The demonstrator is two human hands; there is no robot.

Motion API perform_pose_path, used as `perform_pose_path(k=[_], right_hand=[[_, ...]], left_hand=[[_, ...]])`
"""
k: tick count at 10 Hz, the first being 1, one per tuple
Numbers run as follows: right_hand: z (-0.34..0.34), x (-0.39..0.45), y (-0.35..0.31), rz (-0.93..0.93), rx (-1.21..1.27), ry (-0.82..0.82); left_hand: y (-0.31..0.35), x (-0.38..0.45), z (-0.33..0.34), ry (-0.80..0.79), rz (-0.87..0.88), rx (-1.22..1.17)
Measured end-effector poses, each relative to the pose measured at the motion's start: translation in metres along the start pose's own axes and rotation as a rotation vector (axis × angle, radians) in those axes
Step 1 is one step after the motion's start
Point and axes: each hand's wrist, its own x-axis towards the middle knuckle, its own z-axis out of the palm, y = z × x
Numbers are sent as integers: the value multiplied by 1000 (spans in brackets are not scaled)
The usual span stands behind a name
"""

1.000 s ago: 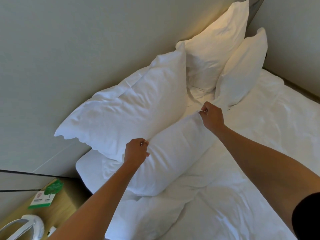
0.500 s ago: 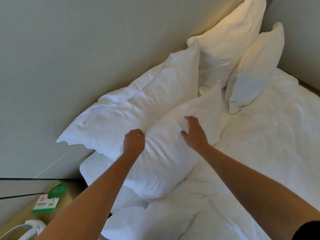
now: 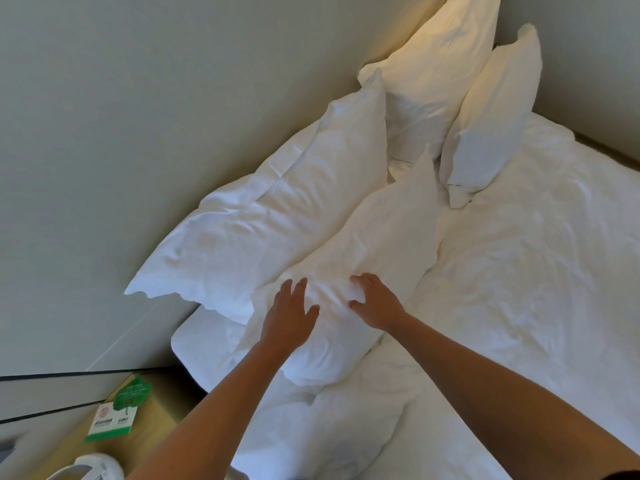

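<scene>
Front pillow being patted into place — the arrangement is judged nearly done

The front pillow (image 3: 367, 258) is leaned on the larger pillow (image 3: 277, 230) at the bed's head and is pressed by the left hand (image 3: 288, 320) and right hand (image 3: 377, 303), both flat with fingers spread, nothing grasped. The far pillow (image 3: 426, 81) and small pillow (image 3: 491, 112) are already stood up — only the creased duvet (image 3: 536, 278) seems left to be smoothed.

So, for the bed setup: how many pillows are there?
4 white fabric pillows: near large pillow leaning on the wall; near small pillow before it, under the left hand and right hand; far large pillow and far small pillow beyond. Others may be hidden.
</scene>
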Motion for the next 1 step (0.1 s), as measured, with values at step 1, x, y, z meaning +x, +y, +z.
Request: perform_pose_path(k=[1], right_hand=[[-8, -13, 0, 4, -10, -5]], left_hand=[[-8, -3, 6, -25, -4, 40]])
